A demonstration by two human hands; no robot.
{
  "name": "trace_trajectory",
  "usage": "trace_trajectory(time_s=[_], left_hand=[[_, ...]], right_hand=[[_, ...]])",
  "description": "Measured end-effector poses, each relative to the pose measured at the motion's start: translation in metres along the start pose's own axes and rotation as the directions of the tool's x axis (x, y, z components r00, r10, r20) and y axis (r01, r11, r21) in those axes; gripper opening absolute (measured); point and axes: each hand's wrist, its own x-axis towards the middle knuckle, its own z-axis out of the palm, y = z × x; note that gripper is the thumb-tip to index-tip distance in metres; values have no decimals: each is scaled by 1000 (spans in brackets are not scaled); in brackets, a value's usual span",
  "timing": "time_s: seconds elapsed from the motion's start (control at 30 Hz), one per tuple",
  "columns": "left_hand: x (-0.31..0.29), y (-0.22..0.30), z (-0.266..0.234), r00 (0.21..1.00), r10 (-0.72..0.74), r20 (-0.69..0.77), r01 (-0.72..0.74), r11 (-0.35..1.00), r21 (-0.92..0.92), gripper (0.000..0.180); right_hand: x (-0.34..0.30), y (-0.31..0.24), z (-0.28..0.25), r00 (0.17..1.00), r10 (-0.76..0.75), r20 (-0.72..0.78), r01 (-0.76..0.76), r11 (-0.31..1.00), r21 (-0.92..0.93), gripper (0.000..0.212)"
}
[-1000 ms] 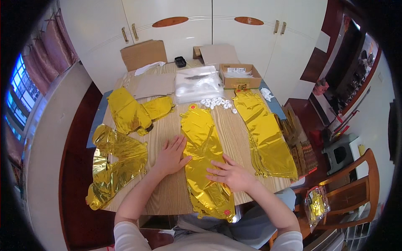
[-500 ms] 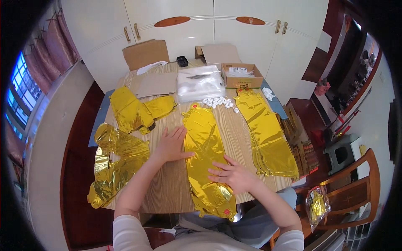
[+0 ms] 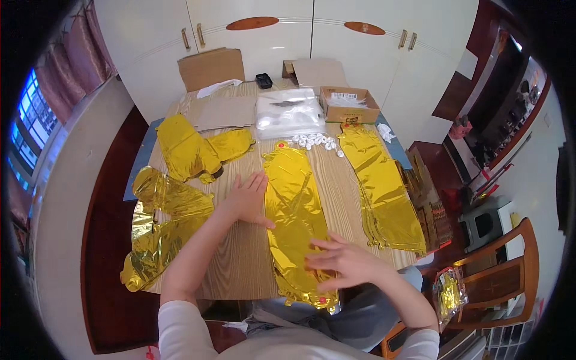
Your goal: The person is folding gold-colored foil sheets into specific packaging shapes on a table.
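Your left hand lies flat, fingers open, on the wood-grain tabletop, its thumb at the edge of a long, crinkled gold foil balloon. Your right hand, loosely spread and gripping nothing, is over that balloon's near end; glossy layered foil lies beyond it, rightward.

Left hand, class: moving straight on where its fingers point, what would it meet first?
Probably the middle gold foil piece; its left edge lies at the left hand, though contact is unclear.
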Motion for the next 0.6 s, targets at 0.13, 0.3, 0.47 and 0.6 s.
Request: trace_trajectory(time_s=[0.13, 0.3, 0.47, 0.6], left_hand=[[0, 0, -1, 1000, -8, -8, 8, 1000, 9, 144], [5, -5, 11, 999, -13, -45, 13, 1000, 18, 143], [1, 0, 6, 998, -6, -55, 5, 1000, -22, 142], [-2, 0, 4, 999, -9, -50, 7, 1000, -24, 143]], right_hand=[[64, 10, 34, 967, -42, -253, 20, 996, -90, 43], [92, 19, 46, 952, -190, -238, 132, 962, -240, 40], [80, 17, 59, 967, -182, -178, 148, 971, -190, 41], [75, 13, 59, 967, -210, -144, 178, 962, -205, 44]])
